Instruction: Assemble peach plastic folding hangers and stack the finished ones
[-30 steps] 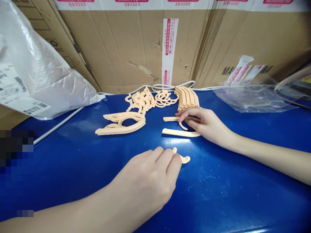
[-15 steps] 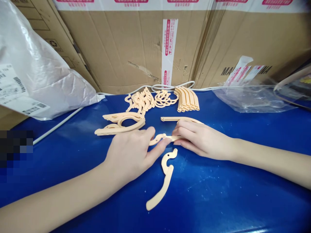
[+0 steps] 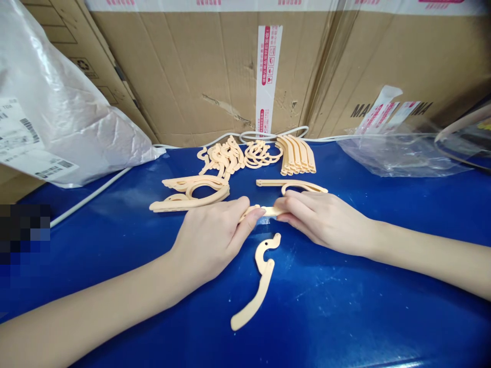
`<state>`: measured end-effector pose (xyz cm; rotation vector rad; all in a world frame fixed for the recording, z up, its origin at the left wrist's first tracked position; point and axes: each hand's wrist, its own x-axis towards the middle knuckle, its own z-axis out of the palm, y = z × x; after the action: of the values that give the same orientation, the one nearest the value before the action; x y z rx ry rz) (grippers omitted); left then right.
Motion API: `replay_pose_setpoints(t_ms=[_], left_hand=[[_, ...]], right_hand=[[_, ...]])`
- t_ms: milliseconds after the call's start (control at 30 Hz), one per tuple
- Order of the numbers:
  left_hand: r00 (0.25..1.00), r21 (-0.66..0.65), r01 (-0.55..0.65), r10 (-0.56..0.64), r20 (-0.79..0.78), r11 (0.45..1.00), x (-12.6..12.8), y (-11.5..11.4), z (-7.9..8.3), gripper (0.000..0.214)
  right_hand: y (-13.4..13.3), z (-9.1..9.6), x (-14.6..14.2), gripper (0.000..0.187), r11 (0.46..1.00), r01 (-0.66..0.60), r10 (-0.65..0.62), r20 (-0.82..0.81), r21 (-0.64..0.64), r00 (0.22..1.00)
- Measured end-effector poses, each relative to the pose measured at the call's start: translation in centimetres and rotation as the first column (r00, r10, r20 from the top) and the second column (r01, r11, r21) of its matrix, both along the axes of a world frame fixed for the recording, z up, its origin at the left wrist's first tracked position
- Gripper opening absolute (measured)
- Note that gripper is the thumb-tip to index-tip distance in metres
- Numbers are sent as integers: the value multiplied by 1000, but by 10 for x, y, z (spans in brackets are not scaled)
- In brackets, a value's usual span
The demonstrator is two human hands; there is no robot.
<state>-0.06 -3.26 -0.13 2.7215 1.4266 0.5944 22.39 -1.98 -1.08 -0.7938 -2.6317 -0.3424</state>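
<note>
My left hand (image 3: 209, 240) is closed on a cream plastic hanger hook (image 3: 252, 208), thumb and fingers pinching it. A hanger arm (image 3: 270, 211) of the same colour is gripped at its other end by my right hand (image 3: 330, 222). The two pieces meet between my fingertips; the joint is partly covered by my left thumb. In front of them a hook joined to a hanger arm (image 3: 253, 304) lies on the blue table. Just behind my right fingers rest another hanger arm (image 3: 274, 182) and a curved piece partly hidden by the hand.
Folded hangers (image 3: 184, 205) lie behind my left hand. Farther back are piled hooks (image 3: 226, 156), loose rings (image 3: 261, 156) and stacked hanger arms (image 3: 297, 156). A white cable (image 3: 222, 139) runs along cardboard boxes (image 3: 184, 76). A silver bag (image 3: 76, 117) stands left; clear plastic (image 3: 402, 156) lies right.
Both hands have drawn slightly together, and the held hook and arm have shifted a little, with less of the hook showing. More of the curved piece behind my right hand is visible.
</note>
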Motion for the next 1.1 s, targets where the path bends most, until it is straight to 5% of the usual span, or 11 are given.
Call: replay_pose_setpoints(t_ms=[533, 1100], left_hand=[[997, 7, 79, -79, -1, 997, 0, 4, -8, 34], [999, -38, 35, -36, -29, 999, 0, 5, -5, 34]], right_hand=[[-3, 0, 1, 34, 991, 31, -35, -27, -133, 999], [-4, 3, 1, 32, 992, 68, -78, -93, -104, 993]])
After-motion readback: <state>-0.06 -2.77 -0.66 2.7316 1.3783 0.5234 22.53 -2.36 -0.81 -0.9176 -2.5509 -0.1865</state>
